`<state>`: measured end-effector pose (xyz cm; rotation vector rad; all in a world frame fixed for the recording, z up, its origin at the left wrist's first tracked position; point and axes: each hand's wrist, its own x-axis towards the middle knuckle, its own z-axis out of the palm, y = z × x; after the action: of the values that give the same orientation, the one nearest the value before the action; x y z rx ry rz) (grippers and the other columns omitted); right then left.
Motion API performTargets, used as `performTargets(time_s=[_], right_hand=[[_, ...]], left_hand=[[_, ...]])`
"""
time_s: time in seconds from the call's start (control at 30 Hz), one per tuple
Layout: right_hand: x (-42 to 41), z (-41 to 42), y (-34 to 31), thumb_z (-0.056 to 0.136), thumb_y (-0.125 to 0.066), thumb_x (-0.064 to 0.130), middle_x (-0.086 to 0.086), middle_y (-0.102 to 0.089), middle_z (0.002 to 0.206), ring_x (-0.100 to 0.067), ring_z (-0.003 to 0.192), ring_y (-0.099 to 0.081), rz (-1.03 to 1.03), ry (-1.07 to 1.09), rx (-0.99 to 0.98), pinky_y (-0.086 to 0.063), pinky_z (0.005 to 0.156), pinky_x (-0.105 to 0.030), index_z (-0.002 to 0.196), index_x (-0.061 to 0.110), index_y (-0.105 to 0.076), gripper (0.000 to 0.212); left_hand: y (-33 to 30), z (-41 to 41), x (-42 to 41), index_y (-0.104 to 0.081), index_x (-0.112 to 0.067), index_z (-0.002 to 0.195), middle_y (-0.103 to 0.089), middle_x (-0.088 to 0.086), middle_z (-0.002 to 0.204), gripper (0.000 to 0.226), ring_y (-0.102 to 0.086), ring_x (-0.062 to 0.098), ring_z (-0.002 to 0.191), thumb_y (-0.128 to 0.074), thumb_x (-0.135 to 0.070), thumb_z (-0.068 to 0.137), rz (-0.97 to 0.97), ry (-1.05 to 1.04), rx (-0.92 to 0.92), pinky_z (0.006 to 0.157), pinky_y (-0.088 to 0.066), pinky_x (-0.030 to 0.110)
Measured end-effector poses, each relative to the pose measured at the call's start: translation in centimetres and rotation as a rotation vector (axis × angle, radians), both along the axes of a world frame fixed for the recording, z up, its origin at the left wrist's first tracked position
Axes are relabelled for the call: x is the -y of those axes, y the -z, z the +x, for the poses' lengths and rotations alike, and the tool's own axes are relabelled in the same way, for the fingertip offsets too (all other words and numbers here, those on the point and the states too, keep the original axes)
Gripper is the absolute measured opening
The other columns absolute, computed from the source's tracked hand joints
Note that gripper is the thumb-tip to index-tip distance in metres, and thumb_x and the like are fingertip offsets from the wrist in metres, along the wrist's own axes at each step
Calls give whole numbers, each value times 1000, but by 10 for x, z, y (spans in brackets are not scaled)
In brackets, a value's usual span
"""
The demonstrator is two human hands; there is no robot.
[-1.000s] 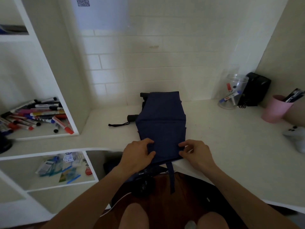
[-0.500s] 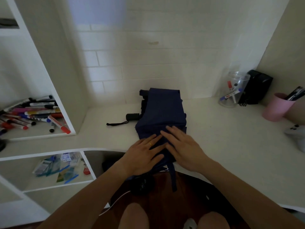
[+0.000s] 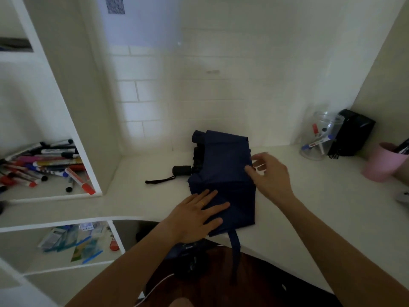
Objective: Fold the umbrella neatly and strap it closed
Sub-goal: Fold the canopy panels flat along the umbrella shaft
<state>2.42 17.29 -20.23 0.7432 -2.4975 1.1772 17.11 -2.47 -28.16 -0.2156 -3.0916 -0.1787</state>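
The navy umbrella (image 3: 223,173) lies flattened on the white desk (image 3: 309,207), its canopy folded into a rough rectangle. Its black handle (image 3: 182,170) and wrist cord (image 3: 159,180) stick out to the left. A navy closing strap (image 3: 235,251) hangs from the near edge over the desk front. My left hand (image 3: 194,218) rests flat on the near left part of the fabric, fingers straight. My right hand (image 3: 270,173) is at the canopy's right edge, thumb touching the fabric, fingers blurred and loosely spread above the desk.
A clear jar with markers (image 3: 318,138), a black box (image 3: 354,134) and a pink cup (image 3: 382,162) stand at the back right. Several markers (image 3: 44,165) lie on the left shelf, and packets (image 3: 73,242) on the lower one. A white object (image 3: 402,197) sits at the right edge.
My right hand has left the near middle of the fabric and moved up to the canopy's right edge. My left hand stays flat on the near left part.
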Motion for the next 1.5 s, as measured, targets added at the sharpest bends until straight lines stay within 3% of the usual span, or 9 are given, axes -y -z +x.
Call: performTargets(time_s=[0.1,0.2,0.37,0.63,0.83,1.07,1.23,1.33,1.5], right_hand=[[20,-29,-31,81,-77,38,-3,-64,98,-12,80,-61,-253,37,349,-45,61,-21,121,21,-52,50],[37,-47,-42,77,-84,26,-10,-64,107,-20,91,-65,-328,-120,641,-55,72,-32,135,22,-45,71],[37,-47,-51,74,-82,0,-15,-65,108,-28,99,-67,-463,-169,646,-58,90,-44,128,18,-58,62],[2,7,-51,70,-86,1,-12,-64,108,-23,96,-68,-534,-236,608,-59,66,-28,120,21,-65,57],[-21,30,-14,73,-83,-1,-18,-64,93,-27,90,-67,-363,-345,600,-59,84,-38,113,27,-69,51],[-41,40,7,85,-73,7,-18,-70,102,-27,102,-68,-384,-411,519,-55,94,-36,113,28,-71,35],[-43,41,13,84,-73,3,-13,-72,104,-24,104,-68,-414,-432,534,-56,94,-31,108,20,-75,29],[-44,37,15,83,-75,4,-17,-72,106,-26,104,-68,-416,-425,537,-54,97,-37,106,19,-76,28],[-45,34,16,82,-77,7,-10,-73,105,-22,103,-68,-397,-412,525,-57,89,-27,104,21,-77,26]], left_hand=[[1,0,0,-1,-57,152,4,-5,169,62,5,15,155,1,-72,92,-6,-6,-30,126,-4,39],[0,-1,0,-2,-56,153,4,-5,169,55,5,14,155,-11,-65,100,-16,-11,-30,126,-3,38],[0,2,-2,-7,-52,155,0,-2,169,54,2,17,155,-15,-61,102,-31,4,-95,126,-6,38],[0,7,-7,-32,-39,154,-37,11,147,54,-35,26,134,-21,-56,104,-41,1,-261,114,-36,39],[8,14,-13,-39,-30,151,-55,7,134,52,-50,25,120,-28,-52,105,-54,-24,-402,111,-39,39],[-3,28,-18,-50,-23,128,-60,-5,123,44,-58,11,109,-64,-45,92,582,-364,-524,89,-46,20],[-42,13,-6,-48,-48,125,-40,-15,124,65,-55,-2,102,-87,-31,76,1017,-359,-535,87,-52,17],[-62,8,-5,-58,-51,110,-44,-6,124,47,-57,0,97,-84,-26,79,1093,-290,-420,95,-51,25],[-58,10,-3,-70,-33,107,-59,-3,117,29,-62,11,91,-81,-20,83,1029,-232,-558,76,-53,23]])
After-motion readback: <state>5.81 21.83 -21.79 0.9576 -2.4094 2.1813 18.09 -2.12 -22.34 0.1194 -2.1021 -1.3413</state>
